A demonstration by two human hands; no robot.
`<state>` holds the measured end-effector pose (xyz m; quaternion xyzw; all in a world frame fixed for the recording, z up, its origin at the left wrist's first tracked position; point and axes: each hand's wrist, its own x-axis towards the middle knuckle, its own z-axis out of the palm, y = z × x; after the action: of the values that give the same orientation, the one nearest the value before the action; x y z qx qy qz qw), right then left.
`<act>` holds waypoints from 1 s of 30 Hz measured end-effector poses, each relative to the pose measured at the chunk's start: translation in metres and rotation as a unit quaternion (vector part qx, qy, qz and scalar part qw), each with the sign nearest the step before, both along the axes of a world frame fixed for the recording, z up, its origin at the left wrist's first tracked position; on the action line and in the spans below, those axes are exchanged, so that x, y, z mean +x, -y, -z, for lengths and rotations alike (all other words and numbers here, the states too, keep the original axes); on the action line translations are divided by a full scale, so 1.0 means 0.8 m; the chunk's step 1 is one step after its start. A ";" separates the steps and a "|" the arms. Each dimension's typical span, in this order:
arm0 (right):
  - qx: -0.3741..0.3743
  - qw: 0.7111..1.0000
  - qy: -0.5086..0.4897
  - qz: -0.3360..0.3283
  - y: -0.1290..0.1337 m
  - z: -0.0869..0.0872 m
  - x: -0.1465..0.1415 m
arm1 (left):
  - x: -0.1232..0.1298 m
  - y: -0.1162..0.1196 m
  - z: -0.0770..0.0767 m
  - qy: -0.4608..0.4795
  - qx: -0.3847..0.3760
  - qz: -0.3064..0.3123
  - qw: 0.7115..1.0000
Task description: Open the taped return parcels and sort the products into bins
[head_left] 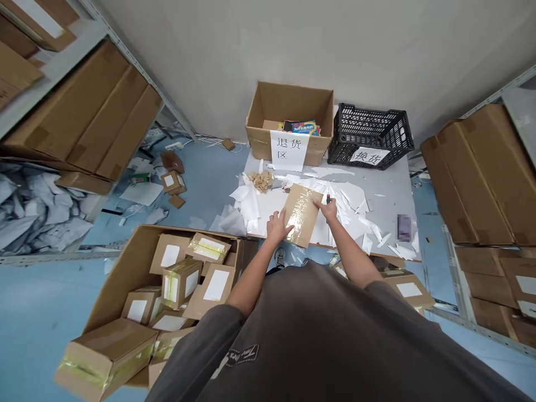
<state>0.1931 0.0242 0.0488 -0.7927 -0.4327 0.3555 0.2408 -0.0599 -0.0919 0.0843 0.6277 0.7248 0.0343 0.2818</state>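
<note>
A flat brown cardboard box with shiny clear tape along it lies tilted at the front of the white table. My left hand grips its left edge, thumb on the top face. At the right edge is my right hand, its fingers closed around a small red-and-black cutter whose thin tip points away from me. That hand's thumb side touches the box. Torn white paper scraps lie around the box, with crumpled brown paper behind it to the left.
At the table's back stand a labelled carton with colourful books and a black plastic crate. A big carton of taped parcels is on my left. Shelves with cartons flank both sides; more parcels sit at my right.
</note>
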 end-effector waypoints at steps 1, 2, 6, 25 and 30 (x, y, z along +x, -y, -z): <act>0.003 1.000 -0.025 0.006 0.022 0.004 0.002 | -0.005 -0.008 0.001 0.017 -0.006 0.003 1.000; 0.003 0.999 -0.048 0.012 0.046 0.009 0.002 | -0.010 -0.016 0.004 0.036 -0.015 0.007 0.999; -0.010 0.992 -0.118 0.036 0.125 0.031 -0.014 | -0.014 -0.031 0.020 0.107 -0.061 0.025 0.992; -0.104 0.929 -0.352 0.054 0.096 -0.008 0.017 | 0.031 -0.020 0.053 0.256 -0.049 -0.152 0.954; -0.123 0.929 -0.347 0.031 0.108 -0.038 0.013 | 0.029 -0.029 0.063 0.306 -0.034 -0.169 0.936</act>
<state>0.2033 -0.0625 0.0789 -0.6560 -0.2501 0.6516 0.2874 -0.0371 -0.0686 0.0337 0.4452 0.6995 0.2474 0.5013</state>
